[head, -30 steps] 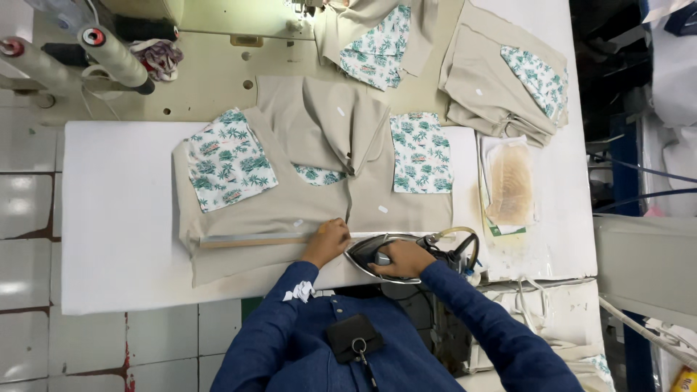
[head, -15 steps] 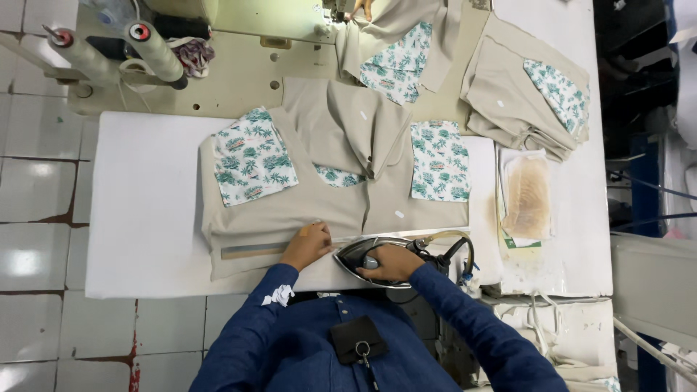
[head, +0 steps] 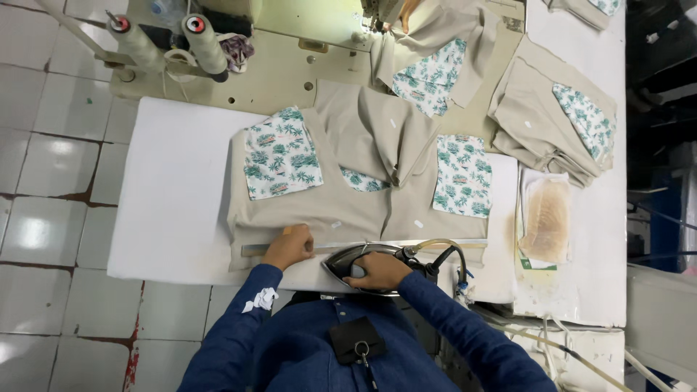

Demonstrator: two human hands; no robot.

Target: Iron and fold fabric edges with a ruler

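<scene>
White padded pressing board (head: 174, 210) over pale tiled floor (head: 51, 145); beige shirt with palm-print pockets (head: 363, 189) spread across it. Left hand (head: 289, 247), fingers curled, presses the shirt's near hem. Right hand (head: 377, 271) grips grey steam iron (head: 356, 263) at board's near edge.

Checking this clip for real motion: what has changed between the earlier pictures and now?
Mostly the head camera shifted, so the whole scene slid rightward in view. The right hand keeps its grip on the iron at the hem of the beige garment; any travel of the iron along the hem is too slight to tell. The left hand stays pressed flat on the hem beside a metal ruler. Nothing was picked up or released; the thread cones are unmoved.
</scene>
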